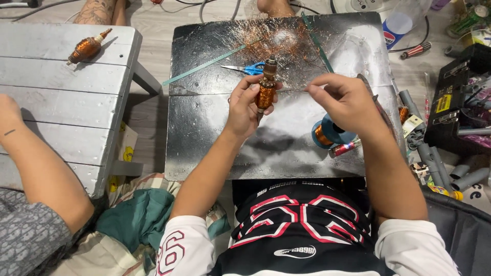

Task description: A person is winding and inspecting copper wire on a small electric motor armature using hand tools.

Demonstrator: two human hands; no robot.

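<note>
Left hand [247, 104] grips copper-wound armature [265, 91] upright over dark metal board [215, 148]. Right hand [348, 100] pinches thin copper wire [291, 90] running to it. Blue scissors [247, 68] and loose wire tangle [279, 43] lie behind; wire spool [326, 134] under my right wrist.

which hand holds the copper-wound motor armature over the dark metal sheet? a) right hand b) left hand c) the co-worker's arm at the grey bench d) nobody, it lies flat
b: the left hand grips the copper-wound motor armature upright, while the right hand pinches a thin wire beside it.
</note>
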